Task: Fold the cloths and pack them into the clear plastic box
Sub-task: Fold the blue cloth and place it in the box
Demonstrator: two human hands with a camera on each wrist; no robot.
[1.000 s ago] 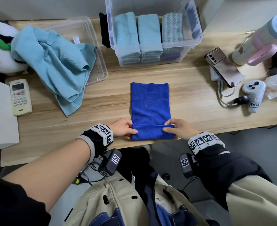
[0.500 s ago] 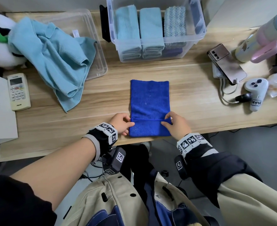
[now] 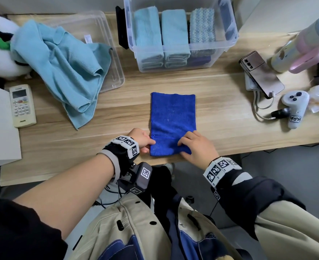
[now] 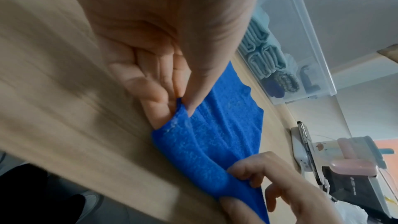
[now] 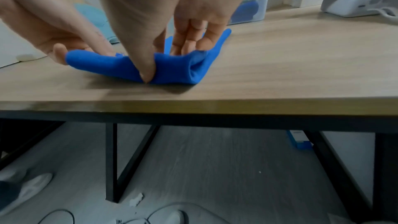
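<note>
Left hand (image 3: 140,139) and right hand (image 3: 196,145) each pinch the blue cloth (image 3: 172,117) — near end folded over.

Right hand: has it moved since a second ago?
Yes. The right hand has slid left, farther onto the blue cloth, judged against the cloth's unmoved right edge.

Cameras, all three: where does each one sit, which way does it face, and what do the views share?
Head: worn on the head, looks down at the wooden table; both forearms, left hand and right hand show.
Left wrist: looks along the left hand's fingers, which pinch the blue cloth.
Right wrist: low at the table edge, looks along the thumb; floor below.
Shared: all three show the blue cloth, both hands and the clear plastic box.
</note>
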